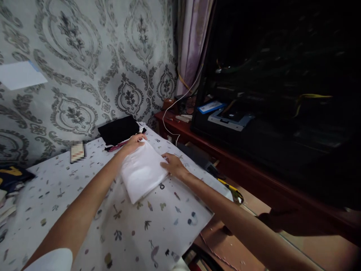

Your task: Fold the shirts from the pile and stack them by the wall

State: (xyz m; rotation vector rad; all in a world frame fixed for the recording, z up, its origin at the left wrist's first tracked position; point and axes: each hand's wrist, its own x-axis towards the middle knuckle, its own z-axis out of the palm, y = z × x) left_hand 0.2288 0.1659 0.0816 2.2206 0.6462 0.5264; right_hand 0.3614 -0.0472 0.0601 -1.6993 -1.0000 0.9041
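Note:
A white folded piece of cloth, perhaps a garment [145, 171], lies as a flat bundle on a patterned sheet [118, 235]. My left hand [134, 143] grips its far left edge, the thumb on top and some fingers hidden. At the right edge, my right hand [174, 165] has its fingers closed on the cloth, partly out of sight underneath. Just beyond my left hand is a stack of folded clothes with a black one [120, 130] on top.
A small pixelated item [77, 151] lies on the sheet near the patterned wall [76, 67]. Dark clothing [14, 178] is at the far left. To the right stands a reddish wooden desk [180, 128] with a large black screen or case [282, 75] and a white cable [167, 113].

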